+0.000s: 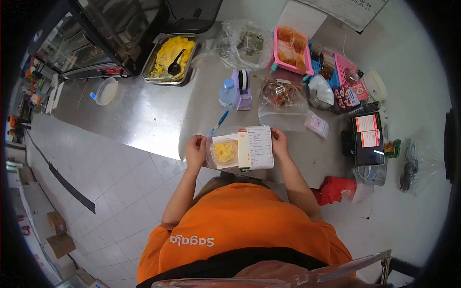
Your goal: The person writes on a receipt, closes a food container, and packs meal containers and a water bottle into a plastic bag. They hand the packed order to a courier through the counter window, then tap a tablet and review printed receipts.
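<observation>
A clear plastic bag lies at the front edge of the metal table (307, 163). Inside it is a small clear tub of yellow food (224, 152), beside a white and orange box with a printed receipt (260, 147) over it. My left hand (196, 151) has its fingers closed on the bag's left edge. At the right end, by the receipt, my right hand (280, 143) pinches the bag's other edge. Just beyond the bag lies a blue pen (219, 122).
Behind stand a small bottle (227, 93), a purple tape dispenser (244, 91) and a steel tray of yellow food (169, 57) with a black spoon. Farther right are a pink basket (292, 50), a bag of dark food (282, 98) and a black device (368, 138).
</observation>
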Demonstrator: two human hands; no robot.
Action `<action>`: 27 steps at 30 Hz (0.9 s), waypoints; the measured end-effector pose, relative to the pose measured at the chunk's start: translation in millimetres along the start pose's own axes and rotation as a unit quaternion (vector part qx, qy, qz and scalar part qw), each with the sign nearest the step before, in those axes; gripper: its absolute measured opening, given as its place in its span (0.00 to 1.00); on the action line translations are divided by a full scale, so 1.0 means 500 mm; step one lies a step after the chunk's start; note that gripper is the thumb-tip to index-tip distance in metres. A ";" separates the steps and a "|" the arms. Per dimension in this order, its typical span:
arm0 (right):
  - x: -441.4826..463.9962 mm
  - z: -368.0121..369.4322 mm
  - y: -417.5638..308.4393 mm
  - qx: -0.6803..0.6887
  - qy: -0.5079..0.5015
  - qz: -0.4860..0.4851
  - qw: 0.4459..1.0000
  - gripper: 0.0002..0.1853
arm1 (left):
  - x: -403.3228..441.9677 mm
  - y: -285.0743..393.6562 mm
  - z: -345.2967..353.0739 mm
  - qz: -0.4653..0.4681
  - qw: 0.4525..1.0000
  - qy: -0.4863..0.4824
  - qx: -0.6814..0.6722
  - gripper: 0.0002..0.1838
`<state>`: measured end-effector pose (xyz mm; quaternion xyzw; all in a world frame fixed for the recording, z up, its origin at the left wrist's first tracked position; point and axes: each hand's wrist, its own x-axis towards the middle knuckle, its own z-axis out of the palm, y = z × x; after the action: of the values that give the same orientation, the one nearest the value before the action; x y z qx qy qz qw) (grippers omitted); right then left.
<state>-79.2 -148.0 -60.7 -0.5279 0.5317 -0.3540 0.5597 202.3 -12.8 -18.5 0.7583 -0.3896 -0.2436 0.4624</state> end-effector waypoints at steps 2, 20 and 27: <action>-0.003 -0.002 0.007 -0.033 0.016 -0.026 0.999 0.16 | -0.004 0.020 -0.005 0.075 0.995 0.037 0.051 0.11; 0.037 0.033 -0.083 -0.021 0.029 -0.022 0.999 0.07 | -0.007 0.258 0.091 0.311 0.844 -0.354 0.257 0.61; -0.092 0.006 -0.128 -0.043 0.034 -0.176 0.983 0.10 | -0.007 0.255 0.101 0.297 0.857 -0.333 0.256 0.60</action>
<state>-74.4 -115.7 10.8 -0.6246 0.4642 -0.4413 0.4467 117.1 -70.0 72.3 0.5715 -0.7758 -0.2247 0.1448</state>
